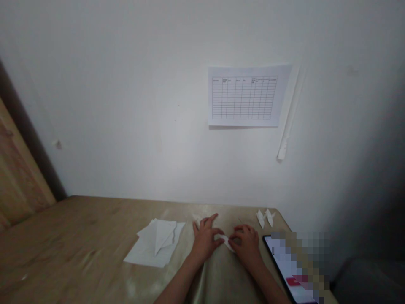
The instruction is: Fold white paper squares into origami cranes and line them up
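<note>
The left hand (pixel 205 240) and right hand (pixel 247 244) have fingers clamped on an apparently folded white paper (pixel 225 240) over the counter (pixel 91 236) (they cover much of it); the phone (pixel 284 264) is partly pixelated.

We look from 1 head camera above the near side of the table (pixel 88 236), facing forward and slightly down. The wall (pixel 126 105) fills most of the view; the table's far edge crosses low, with the left hand (pixel 204 241) and right hand (pixel 248 243) nearer us.
</note>
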`<action>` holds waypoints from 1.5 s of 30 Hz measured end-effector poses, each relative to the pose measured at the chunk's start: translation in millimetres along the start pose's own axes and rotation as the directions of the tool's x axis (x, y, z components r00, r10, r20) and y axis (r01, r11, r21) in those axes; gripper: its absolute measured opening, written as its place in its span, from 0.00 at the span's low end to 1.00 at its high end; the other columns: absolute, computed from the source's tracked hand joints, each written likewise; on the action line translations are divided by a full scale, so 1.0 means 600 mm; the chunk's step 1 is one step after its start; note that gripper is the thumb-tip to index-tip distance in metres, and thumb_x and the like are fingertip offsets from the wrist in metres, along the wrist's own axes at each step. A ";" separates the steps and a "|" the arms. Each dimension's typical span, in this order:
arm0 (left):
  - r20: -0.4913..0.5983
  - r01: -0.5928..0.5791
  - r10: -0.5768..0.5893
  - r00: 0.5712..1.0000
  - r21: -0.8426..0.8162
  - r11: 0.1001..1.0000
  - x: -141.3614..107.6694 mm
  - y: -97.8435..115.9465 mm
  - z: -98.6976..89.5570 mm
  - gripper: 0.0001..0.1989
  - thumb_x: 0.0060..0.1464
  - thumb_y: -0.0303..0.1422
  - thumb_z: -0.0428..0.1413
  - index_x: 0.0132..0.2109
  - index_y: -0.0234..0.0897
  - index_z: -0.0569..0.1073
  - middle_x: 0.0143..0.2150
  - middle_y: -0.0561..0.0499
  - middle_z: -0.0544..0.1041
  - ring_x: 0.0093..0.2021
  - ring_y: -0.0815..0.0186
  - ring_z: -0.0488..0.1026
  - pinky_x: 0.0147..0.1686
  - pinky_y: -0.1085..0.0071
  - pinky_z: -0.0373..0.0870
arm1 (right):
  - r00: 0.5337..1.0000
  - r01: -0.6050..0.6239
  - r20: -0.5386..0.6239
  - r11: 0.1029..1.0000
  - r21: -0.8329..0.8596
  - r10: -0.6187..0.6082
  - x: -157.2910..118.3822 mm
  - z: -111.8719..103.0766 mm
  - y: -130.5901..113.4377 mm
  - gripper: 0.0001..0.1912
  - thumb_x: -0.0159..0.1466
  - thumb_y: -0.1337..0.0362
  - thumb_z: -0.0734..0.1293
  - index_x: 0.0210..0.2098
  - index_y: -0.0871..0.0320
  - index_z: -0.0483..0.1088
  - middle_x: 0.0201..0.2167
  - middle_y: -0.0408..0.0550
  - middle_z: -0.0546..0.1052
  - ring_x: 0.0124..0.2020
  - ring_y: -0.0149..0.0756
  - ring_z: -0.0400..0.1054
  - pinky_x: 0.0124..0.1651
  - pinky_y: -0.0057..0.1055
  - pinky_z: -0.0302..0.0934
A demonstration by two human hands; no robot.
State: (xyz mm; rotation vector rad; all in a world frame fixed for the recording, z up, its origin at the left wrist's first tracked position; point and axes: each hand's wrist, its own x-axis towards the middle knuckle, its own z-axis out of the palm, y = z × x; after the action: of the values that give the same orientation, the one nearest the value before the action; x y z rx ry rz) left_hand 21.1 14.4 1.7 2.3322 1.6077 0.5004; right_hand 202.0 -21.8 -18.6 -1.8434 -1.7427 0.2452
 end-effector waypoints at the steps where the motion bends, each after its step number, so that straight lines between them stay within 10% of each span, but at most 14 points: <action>1: -0.004 -0.001 0.001 1.000 -0.005 1.000 0.001 -0.001 0.001 0.10 0.54 0.41 0.63 0.44 0.60 0.81 0.73 0.62 0.55 0.71 0.47 0.50 0.65 0.29 0.31 | 1.000 0.001 -0.003 1.000 0.004 -0.001 0.000 0.000 0.000 0.05 0.59 0.58 0.71 0.32 0.44 0.81 0.50 0.45 0.76 0.58 0.46 0.61 0.64 0.45 0.45; 25: -0.222 -0.028 0.008 0.975 -0.088 0.996 -0.002 0.000 0.004 0.15 0.52 0.31 0.65 0.46 0.54 0.80 0.66 0.51 0.67 0.66 0.50 0.61 0.66 0.33 0.40 | 0.976 0.130 -0.182 0.991 0.029 -0.123 0.009 0.002 0.017 0.05 0.59 0.66 0.69 0.28 0.53 0.77 0.44 0.48 0.78 0.52 0.45 0.64 0.61 0.43 0.50; 33: -0.198 0.032 -0.048 0.979 -0.086 0.996 -0.003 -0.003 0.003 0.08 0.53 0.37 0.64 0.41 0.56 0.83 0.64 0.52 0.69 0.66 0.48 0.61 0.66 0.33 0.38 | 0.989 0.143 -0.044 0.989 0.024 -0.142 0.000 -0.002 0.002 0.05 0.60 0.66 0.67 0.29 0.52 0.75 0.42 0.42 0.80 0.56 0.44 0.65 0.69 0.57 0.24; 45: -0.180 0.017 -0.031 0.983 -0.078 0.997 -0.010 0.004 0.002 0.07 0.52 0.46 0.63 0.38 0.56 0.83 0.64 0.51 0.70 0.65 0.48 0.61 0.65 0.29 0.31 | 0.987 0.138 0.076 0.989 0.054 -0.142 -0.008 -0.011 -0.010 0.11 0.65 0.62 0.65 0.36 0.46 0.80 0.42 0.46 0.80 0.59 0.46 0.62 0.70 0.58 0.21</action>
State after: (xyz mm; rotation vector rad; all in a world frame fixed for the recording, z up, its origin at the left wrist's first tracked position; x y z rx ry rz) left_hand 21.6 8.0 0.5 2.2643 1.6610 0.7741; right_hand 199.6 -28.1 -11.2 -1.6888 -1.8948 0.3055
